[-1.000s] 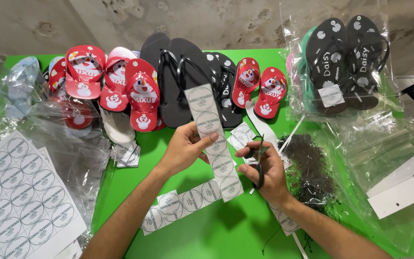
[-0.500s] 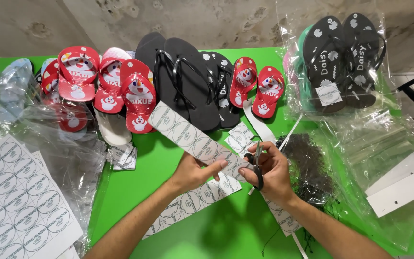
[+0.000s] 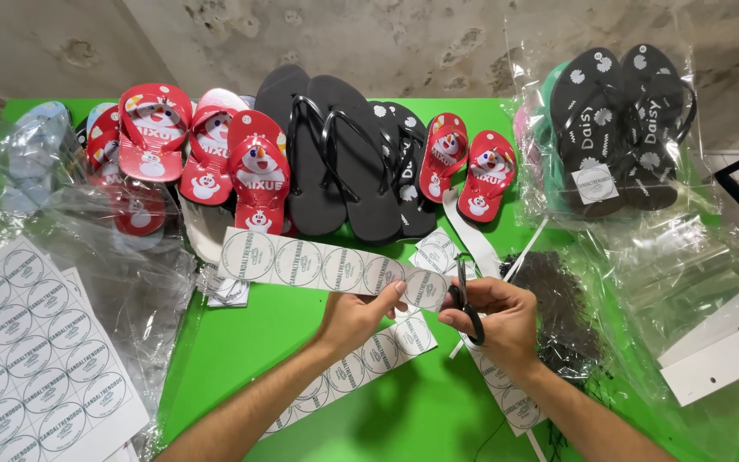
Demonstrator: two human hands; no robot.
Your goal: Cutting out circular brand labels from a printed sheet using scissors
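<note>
My left hand pinches a long white strip of round labels near its right end; the strip lies almost level, pointing left. My right hand grips black scissors, whose blades sit at the strip's right end, next to the last label. Both hands hover over the green table. A second label strip lies on the table under my left forearm.
Red snowman flip-flops, black flip-flops and small red ones line the back. Bagged black sandals are at right, a label sheet at left, clear bags and white cards at right, dark ties beside my right hand.
The label strip has swung from upright to nearly level, pointing left. My left hand slid down to its right end, and the scissors now meet the strip there.
</note>
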